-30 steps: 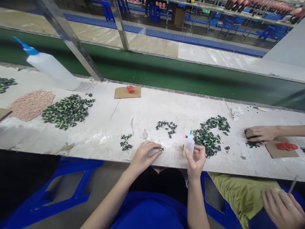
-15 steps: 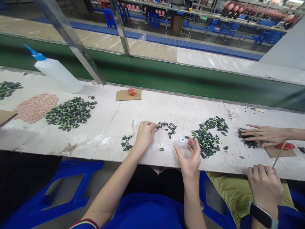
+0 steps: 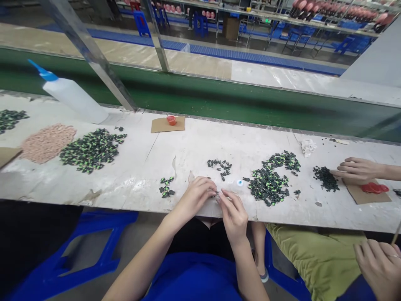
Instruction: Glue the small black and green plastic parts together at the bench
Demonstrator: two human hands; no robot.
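My left hand (image 3: 199, 194) and my right hand (image 3: 232, 211) meet close above the table's near edge, fingertips pinched together. A tiny dark piece (image 3: 216, 193) shows between them, mostly covered by the fingers. Just beyond lie loose slim black parts (image 3: 223, 165). Right of my hands is a small white disc with a blue centre (image 3: 239, 182), then a large heap of black-and-green pieces (image 3: 269, 184). A few similar black-and-green pieces (image 3: 166, 191) sit left of my left hand.
At left are a black-and-green heap (image 3: 94, 150), a pink heap (image 3: 46, 144) and a white squeeze bottle (image 3: 75, 98). A red cap (image 3: 171, 120) sits on cardboard behind. A co-worker's hand (image 3: 360, 168) is beside small black pieces (image 3: 326, 179) at right.
My left hand has moved from the slim black parts towards me, and my right hand has moved left to meet it. The single black-and-green piece between them no longer shows.
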